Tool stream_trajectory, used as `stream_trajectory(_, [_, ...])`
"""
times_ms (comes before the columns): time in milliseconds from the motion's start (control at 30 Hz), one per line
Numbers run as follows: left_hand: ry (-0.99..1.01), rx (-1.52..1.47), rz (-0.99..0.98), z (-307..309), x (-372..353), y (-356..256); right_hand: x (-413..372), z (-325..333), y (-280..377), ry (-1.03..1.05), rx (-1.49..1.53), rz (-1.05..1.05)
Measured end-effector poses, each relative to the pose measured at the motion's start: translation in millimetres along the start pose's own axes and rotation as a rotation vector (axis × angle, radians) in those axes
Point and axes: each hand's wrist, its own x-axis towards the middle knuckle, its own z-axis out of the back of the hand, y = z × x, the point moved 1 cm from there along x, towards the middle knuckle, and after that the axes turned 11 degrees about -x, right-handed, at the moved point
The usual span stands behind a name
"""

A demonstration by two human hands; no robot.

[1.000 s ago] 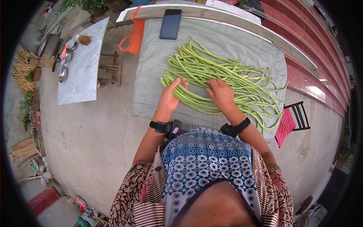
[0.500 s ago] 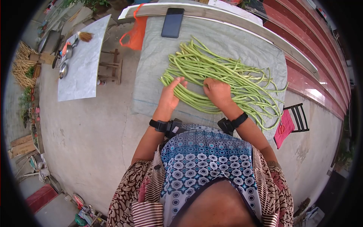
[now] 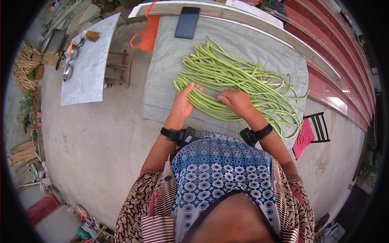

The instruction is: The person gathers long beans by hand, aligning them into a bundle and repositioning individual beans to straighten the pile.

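Long green beans (image 3: pixel 243 79) lie in a wide pile on a grey woven sheet (image 3: pixel 162 69), their ends spreading to the right. My left hand (image 3: pixel 184 101) is closed round the left end of a bundle at the pile's near side, thumb on top. To its right, my right hand (image 3: pixel 237 102) is curled with its fingers pressed together over the same bundle. Its fingertips touch the beans, but whether a bean is pinched in them is hidden.
A phone (image 3: pixel 187 23) lies at the sheet's far edge, beside an orange plastic bag (image 3: pixel 150 32). A long board (image 3: pixel 243 20) runs behind. On the left stands a table (image 3: pixel 91 69) with a brush and metal bowls. A black rack (image 3: pixel 320 127) with pink cloth (image 3: pixel 304 139) is at right.
My right hand has shifted slightly right and towards my body, turning a little over the bundle. My left hand keeps its hold on the bean ends.
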Motion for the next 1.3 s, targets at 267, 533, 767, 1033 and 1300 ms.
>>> stream_trajectory(267, [-0.130, -0.070, 0.027, 11, 5, 4, 18, -22, 6, 0.085, -0.298, -0.146])
stream_trajectory(533, [-0.033, -0.082, 0.052, 14, 6, 4, 1, -7, 5, -0.049, -0.031, -0.057])
stream_trajectory(767, [-0.074, -0.051, 0.008, 6, 4, 6, 0, 3, 11, -0.068, -0.030, -0.123])
stream_trajectory(1033, [-0.068, -0.047, 0.001, 1, 2, 4, 19, -15, 0, -0.225, -0.280, -0.159])
stream_trajectory(1300, [0.070, -0.014, 0.083, 9, 7, 2, 14, 0, 12, -0.238, -0.163, -0.146])
